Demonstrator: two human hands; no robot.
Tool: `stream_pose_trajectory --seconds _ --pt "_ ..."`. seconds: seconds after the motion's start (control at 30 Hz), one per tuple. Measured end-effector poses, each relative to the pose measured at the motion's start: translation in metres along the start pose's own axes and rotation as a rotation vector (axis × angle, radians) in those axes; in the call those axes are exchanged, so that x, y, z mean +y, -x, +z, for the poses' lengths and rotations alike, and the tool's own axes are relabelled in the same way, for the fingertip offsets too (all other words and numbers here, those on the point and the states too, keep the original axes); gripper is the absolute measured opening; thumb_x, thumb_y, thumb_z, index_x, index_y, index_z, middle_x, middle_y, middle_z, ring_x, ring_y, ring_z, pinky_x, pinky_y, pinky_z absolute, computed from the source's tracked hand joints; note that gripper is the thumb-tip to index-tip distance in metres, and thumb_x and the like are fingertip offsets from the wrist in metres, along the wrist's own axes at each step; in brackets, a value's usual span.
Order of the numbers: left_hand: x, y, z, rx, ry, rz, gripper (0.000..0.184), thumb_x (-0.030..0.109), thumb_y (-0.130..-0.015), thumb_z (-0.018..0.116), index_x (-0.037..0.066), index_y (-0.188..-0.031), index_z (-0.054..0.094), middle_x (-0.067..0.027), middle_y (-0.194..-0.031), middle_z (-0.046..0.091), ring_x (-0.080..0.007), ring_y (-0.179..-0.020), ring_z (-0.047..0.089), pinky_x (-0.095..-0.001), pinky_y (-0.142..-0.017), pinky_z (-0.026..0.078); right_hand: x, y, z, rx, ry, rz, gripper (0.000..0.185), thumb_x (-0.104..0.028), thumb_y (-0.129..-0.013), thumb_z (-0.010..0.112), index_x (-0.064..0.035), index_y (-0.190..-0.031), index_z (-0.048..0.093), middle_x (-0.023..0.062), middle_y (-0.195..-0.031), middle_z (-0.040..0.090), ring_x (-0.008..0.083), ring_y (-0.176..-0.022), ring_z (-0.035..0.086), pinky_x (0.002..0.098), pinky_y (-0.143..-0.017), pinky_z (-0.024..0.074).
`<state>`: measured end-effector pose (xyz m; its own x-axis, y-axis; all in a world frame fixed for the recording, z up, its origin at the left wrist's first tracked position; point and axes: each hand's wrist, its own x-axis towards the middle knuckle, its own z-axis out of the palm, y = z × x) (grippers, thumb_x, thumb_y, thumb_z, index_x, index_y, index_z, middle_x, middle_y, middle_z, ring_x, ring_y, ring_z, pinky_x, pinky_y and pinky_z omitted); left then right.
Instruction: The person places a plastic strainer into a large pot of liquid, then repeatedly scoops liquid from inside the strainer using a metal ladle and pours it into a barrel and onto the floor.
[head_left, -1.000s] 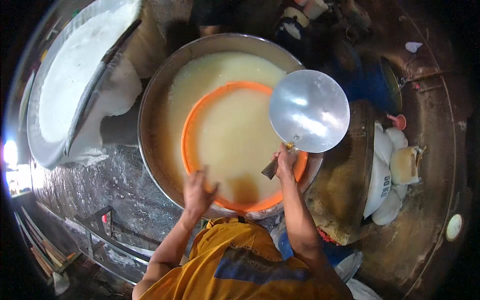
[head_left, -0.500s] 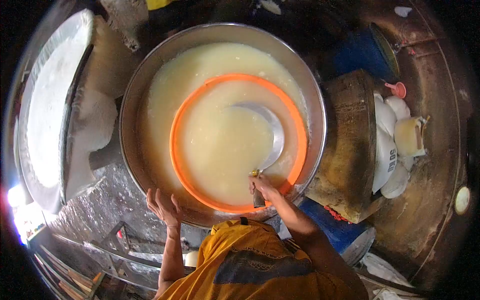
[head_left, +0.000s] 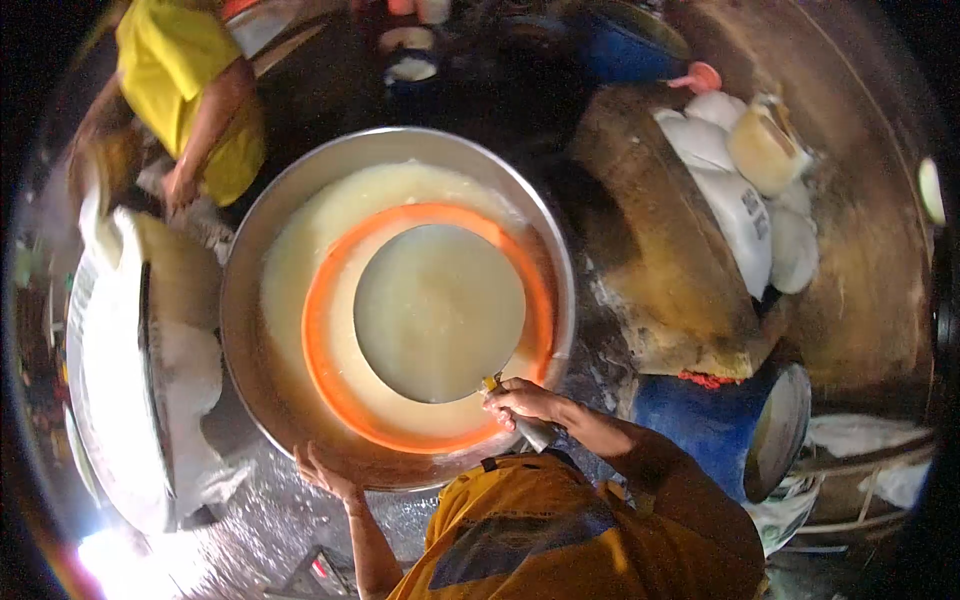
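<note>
The round silver metal scoop [head_left: 440,402] has come up full of cloudy liquid [head_left: 440,310] inside the orange plastic ring [head_left: 318,340], right hand [head_left: 525,400] gripping its handle, left hand [head_left: 328,475] open by the big silver metal tub [head_left: 247,340].

Smooth, softly glossy metal is seen in the large vat [head_left: 245,375] and in the thin rim of the ladle [head_left: 440,402]. Matt orange plastic is shown by the ring [head_left: 318,345]; the barrel [head_left: 690,430] is finished in blue, glossy plastic. Creased cloth is seen in the ochre shirt [head_left: 540,530].
</note>
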<state>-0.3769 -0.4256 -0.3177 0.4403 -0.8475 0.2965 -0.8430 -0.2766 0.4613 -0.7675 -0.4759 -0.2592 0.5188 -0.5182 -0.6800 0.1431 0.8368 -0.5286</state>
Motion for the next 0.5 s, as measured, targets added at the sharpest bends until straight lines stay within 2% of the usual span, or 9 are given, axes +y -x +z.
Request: stream_pose_trajectory --seconds 0.03,0.07,0.17,0.2,0.27,0.33,0.37,0.47,0.5 --pt "0.002 -0.002 0.002 0.06 0.259 -0.146 0.05 0.032 -0.072 0.063 0.011 -0.115 0.051 -0.0158 -0.125 0.039 -0.0354 -0.113 0.037 -0.0489 -0.096 0.029 -0.001 0.023 -0.004 -0.014 -0.036 0.001 0.013 -0.016 -0.086 0.052 -0.0031 -0.082 0.05 -0.0028 -0.061 0.04 0.0068 -0.052 0.041 0.0225 -0.047 0.0375" --pt "0.004 0.002 -0.003 0.085 -0.042 0.113 0.048 0.036 -0.075 0.062 0.009 -0.113 0.051 -0.0172 -0.121 0.042 -0.0356 -0.111 0.038 -0.0466 -0.092 0.033 0.003 0.045 -0.011 -0.017 -0.068 -0.025 0.015 -0.017 -0.085 0.053 -0.0048 -0.077 0.05 -0.0016 -0.06 0.042 0.0082 -0.051 0.043 0.0237 -0.047 0.0391" --pt "-0.037 0.01 0.018 0.157 -0.162 -0.157 0.05 0.043 -0.079 0.056 0.004 -0.111 0.051 -0.0198 -0.115 0.047 -0.0367 -0.106 0.043 -0.0467 -0.087 0.038 0.034 0.11 -0.038 -0.025 -0.231 -0.093 0.021 -0.019 -0.084 0.055 -0.0086 -0.067 0.048 0.0007 -0.057 0.046 0.0113 -0.048 0.047 0.027 -0.047 0.0416" --pt "-0.053 0.015 0.023 0.152 -0.449 -0.059 0.053 0.045 -0.08 0.054 0.001 -0.11 0.05 -0.0205 -0.111 0.048 -0.0363 -0.104 0.046 -0.0468 -0.085 0.04 0.051 0.129 -0.051 -0.015 -0.225 -0.138 0.023 -0.021 -0.085 0.054 -0.0089 -0.067 0.048 0.0004 -0.057 0.045 0.011 -0.048 0.046 0.0281 -0.046 0.0408" --pt "-0.066 0.022 0.031 0.11 -0.519 -0.284 0.054 0.045 -0.08 0.053 -0.001 -0.109 0.05 -0.0184 -0.107 0.051 -0.0344 -0.097 0.052 -0.0472 -0.08 0.043 0.078 0.184 -0.072 0.068 -0.118 -0.237 0.017 -0.019 -0.086 0.053 -0.0101 -0.074 0.046 -0.0045 -0.061 0.039 0.0043 -0.052 0.038 0.0217 -0.047 0.0335" --pt "-0.057 0.026 0.042 0.202 -0.427 -0.695 0.054 0.046 -0.078 0.055 0.001 -0.107 0.052 -0.0149 -0.104 0.053 -0.0316 -0.093 0.054 -0.0443 -0.074 0.046 0.129 0.224 -0.11 0.074 -0.311 -0.299 0.018 -0.018 -0.086 0.053 -0.0096 -0.072 0.046 -0.0031 -0.06 0.04 0.0059 -0.052 0.039 0.0226 -0.048 0.0346" --pt "-0.048 0.029 0.042 0.221 -0.392 -0.74 0.054 0.047 -0.078 0.055 0.002 -0.108 0.052 -0.015 -0.104 0.053 -0.0315 -0.093 0.054 -0.0442 -0.074 0.046 0.158 0.242 -0.129 0.06 -0.405 -0.33 0.018 -0.018 -0.086 0.053 -0.0093 -0.071 0.046 -0.0025 -0.06 0.04 0.0068 -0.052 0.039 0.023 -0.048 0.0352" --pt "0.003 0.05 0.05 0.213 -0.333 -0.622 0.054 0.047 -0.078 0.055 0.002 -0.108 0.052 -0.0155 -0.104 0.053 -0.0313 -0.093 0.054 -0.044 -0.074 0.046 0.241 0.325 -0.183 0.491 -0.304 -0.325 0.016 -0.015 -0.086 0.051 -0.0058 -0.073 0.05 0.0006 -0.062 0.046 0.0099 -0.054 0.045 0.0239 -0.051 0.0391" --pt "0.012 0.057 0.05 0.198 -0.326 -0.575 0.054 0.047 -0.077 0.055 0.003 -0.108 0.052 -0.0157 -0.104 0.053 -0.0313 -0.093 0.054 -0.0439 -0.073 0.046 0.256 0.352 -0.188 0.55 -0.483 -0.417 0.015 -0.015 -0.085 0.051 -0.0046 -0.075 0.051 0.0018 -0.064 0.048 0.0113 -0.056 0.048 0.0241 -0.052 0.0403"
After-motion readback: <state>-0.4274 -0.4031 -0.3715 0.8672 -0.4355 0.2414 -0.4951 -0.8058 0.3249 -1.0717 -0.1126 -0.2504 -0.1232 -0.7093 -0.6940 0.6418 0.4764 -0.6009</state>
